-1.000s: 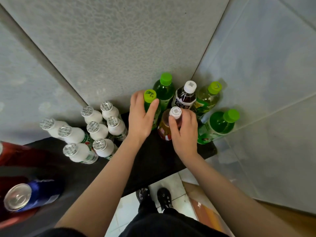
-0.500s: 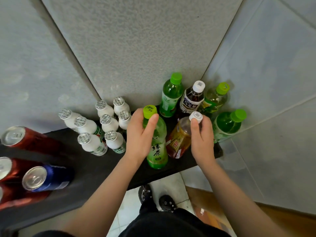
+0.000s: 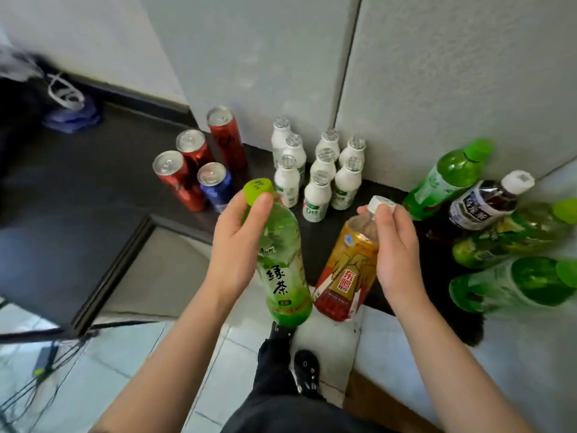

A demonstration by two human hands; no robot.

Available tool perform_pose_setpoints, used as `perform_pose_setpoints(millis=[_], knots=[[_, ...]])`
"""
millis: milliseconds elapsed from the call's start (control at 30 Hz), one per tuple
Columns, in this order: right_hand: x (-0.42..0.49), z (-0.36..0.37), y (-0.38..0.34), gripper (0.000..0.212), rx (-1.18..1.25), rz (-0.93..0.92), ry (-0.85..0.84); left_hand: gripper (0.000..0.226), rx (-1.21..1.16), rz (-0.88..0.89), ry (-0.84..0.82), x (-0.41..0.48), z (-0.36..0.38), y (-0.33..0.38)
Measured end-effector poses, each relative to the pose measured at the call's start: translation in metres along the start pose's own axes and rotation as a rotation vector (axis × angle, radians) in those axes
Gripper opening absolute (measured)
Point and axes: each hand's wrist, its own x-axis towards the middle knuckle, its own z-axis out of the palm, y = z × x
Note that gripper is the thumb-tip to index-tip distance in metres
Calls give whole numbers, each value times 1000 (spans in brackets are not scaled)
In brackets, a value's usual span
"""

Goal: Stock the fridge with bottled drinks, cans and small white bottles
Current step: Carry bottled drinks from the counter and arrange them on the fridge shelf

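The left hand (image 3: 237,245) is wrapped round the neck of the green tea bottle (image 3: 281,264), and the right hand (image 3: 396,254) pinches the orange-labelled drink bottle (image 3: 346,276) by its white cap alone. Both bottles hang off the black counter's (image 3: 321,239) front edge, and that thin cap hold could slip on a swing. Small white bottles (image 3: 315,179) crowd 12 o'clock, cans (image 3: 199,170) 10 and other drink bottles (image 3: 449,179) 3, so open room lies toward 6 and 7; no fridge shows.

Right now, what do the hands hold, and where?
The left hand grips the green tea bottle at its neck; the right hand pinches the orange bottle by its cap.
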Motion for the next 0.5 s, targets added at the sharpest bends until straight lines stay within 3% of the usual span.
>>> perform_pose_setpoints(millis=[300, 500], knots=[[-78, 106, 2, 34, -11, 75, -633, 29, -31, -232, 679, -150, -113, -20], [-173, 170, -10, 28, -78, -14, -1009, 25, -7, -171, 958, -254, -177, -10]])
